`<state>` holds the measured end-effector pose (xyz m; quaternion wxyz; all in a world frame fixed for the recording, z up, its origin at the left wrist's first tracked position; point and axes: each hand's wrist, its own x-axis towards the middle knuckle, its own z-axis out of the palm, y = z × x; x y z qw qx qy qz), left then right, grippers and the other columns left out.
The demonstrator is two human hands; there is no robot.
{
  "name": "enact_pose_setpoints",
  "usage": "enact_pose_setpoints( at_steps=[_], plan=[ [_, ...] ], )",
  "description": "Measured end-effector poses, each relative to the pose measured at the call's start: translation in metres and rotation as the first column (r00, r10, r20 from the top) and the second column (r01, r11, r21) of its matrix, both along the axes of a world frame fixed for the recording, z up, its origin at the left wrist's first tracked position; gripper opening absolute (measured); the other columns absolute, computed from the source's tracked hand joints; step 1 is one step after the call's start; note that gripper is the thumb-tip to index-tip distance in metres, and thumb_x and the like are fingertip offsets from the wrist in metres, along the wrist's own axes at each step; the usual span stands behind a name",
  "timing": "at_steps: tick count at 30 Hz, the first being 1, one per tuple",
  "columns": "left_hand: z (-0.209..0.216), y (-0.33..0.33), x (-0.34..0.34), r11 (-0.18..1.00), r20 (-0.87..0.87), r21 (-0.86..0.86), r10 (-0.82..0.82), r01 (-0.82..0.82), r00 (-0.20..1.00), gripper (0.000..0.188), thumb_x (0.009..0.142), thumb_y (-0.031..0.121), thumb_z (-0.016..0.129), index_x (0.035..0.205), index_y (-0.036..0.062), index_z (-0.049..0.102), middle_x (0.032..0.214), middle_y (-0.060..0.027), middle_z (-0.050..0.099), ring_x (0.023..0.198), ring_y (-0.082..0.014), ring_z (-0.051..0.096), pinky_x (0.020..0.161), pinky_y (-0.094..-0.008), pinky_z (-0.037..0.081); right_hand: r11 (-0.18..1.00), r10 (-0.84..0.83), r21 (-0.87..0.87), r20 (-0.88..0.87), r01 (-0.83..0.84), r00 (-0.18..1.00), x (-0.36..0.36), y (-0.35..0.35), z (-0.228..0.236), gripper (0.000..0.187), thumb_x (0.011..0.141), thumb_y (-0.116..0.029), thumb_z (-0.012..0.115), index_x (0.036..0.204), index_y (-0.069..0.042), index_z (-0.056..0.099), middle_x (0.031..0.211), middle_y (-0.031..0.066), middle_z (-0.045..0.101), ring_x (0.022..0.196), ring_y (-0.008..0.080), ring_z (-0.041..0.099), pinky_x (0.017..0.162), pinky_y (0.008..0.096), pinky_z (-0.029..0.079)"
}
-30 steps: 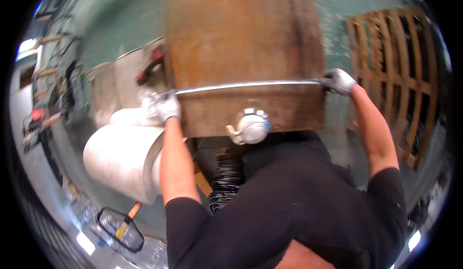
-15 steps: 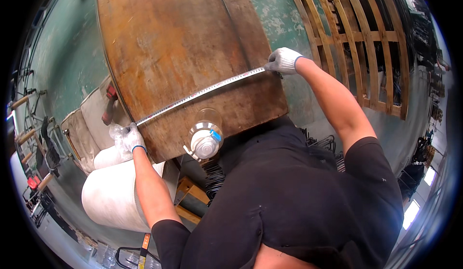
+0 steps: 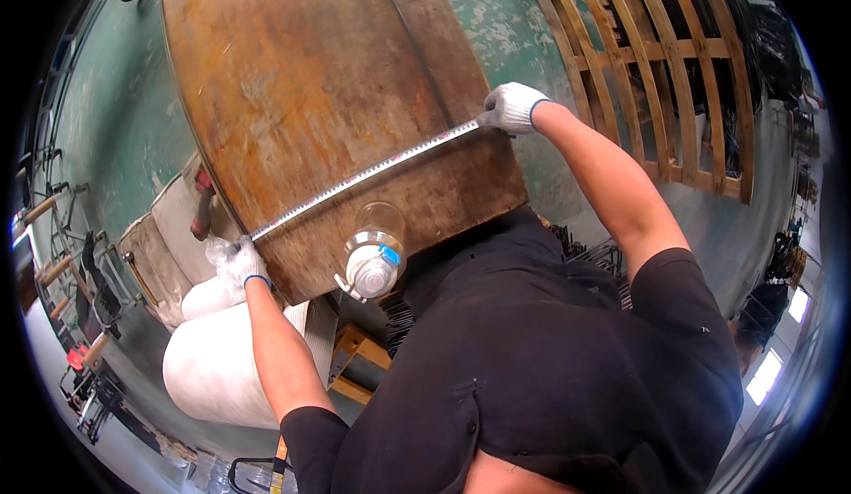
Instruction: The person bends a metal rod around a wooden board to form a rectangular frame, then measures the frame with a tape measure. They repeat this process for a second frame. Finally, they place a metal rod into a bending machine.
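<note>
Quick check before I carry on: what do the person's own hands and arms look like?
The left hand and right hand wear white knitted gloves with greyish fingers and thin blue cuff edges. Bare forearms emerge from short black fabric sleeves.

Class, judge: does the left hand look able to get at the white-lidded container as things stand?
Probably yes, if the left hand releases the tape measure: only tabletop shows between hand and white-lidded container.

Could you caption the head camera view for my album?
Left hand and right hand hold a measuring tape across a worn brown tabletop.
</note>
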<state>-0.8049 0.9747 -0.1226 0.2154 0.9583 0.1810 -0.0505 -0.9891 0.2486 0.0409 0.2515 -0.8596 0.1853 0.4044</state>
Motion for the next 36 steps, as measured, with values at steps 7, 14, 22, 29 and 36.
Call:
enact_pose_setpoints(
  at_steps=[7,14,22,29,36],
  plan=[
    [0.049,-0.046,-0.001,0.989,-0.204,-0.058,0.118,-0.132,0.972,0.038,0.108,0.045,0.071,0.091,0.0116,0.065,0.062,-0.0029,0.056,0.047,-0.0177,0.054,0.044,-0.0402,0.044,1.0,-0.013,-0.004,-0.026,0.013,1.0,0.001,0.001,0.004,0.044,0.102,-0.048,0.069,0.097,-0.006,0.083,0.081,0.0143,0.081,0.088,0.0339,0.079,0.085,0.0472,0.06],
    [0.082,-0.069,-0.003,0.972,-0.281,-0.163,0.116,-0.166,0.953,0.037,0.107,0.04,0.066,0.103,0.0039,0.069,0.065,-0.0045,0.057,0.046,-0.0199,0.056,0.042,-0.0404,0.045,1.0,-0.025,-0.017,0.006,0.025,1.0,-0.002,0.0,0.0,0.043,0.102,-0.047,0.07,0.102,-0.007,0.084,0.082,0.0149,0.081,0.084,0.0343,0.08,0.082,0.0472,0.061],
    [0.086,-0.058,0.003,0.996,-0.226,0.07,0.07,-0.055,0.972,0.042,0.104,0.044,0.07,0.098,0.0029,0.077,0.073,-0.0092,0.07,0.055,-0.0255,0.066,0.052,-0.0449,0.055,1.0,0.016,-0.022,0.079,-0.015,0.997,-0.005,-0.003,-0.017,0.042,0.097,-0.046,0.071,0.099,-0.006,0.085,0.086,0.0191,0.081,0.083,0.0336,0.081,0.083,0.0476,0.062],
    [0.098,-0.084,-0.004,0.991,-0.258,0.122,0.085,-0.055,0.962,0.037,0.103,0.041,0.07,0.097,0.0047,0.076,0.068,-0.0077,0.066,0.049,-0.0228,0.063,0.047,-0.0431,0.052,0.997,-0.071,-0.016,0.017,0.072,0.997,-0.003,0.004,0.003,0.046,0.097,-0.049,0.074,0.1,-0.004,0.084,0.088,0.0205,0.081,0.087,0.0368,0.08,0.087,0.0484,0.061],
    [0.08,-0.053,-0.024,0.769,-0.251,-0.546,0.229,-0.333,0.94,0.022,0.111,0.03,0.072,0.104,0.0105,0.064,0.073,-0.0014,0.059,0.053,-0.0134,0.054,0.046,-0.0331,0.046,0.988,-0.112,0.116,0.06,0.105,0.992,-0.008,0.006,0.017,0.04,0.1,-0.045,0.076,0.099,-0.005,0.085,0.081,0.0146,0.079,0.076,0.0277,0.076,0.08,0.0442,0.06]
  ],
)
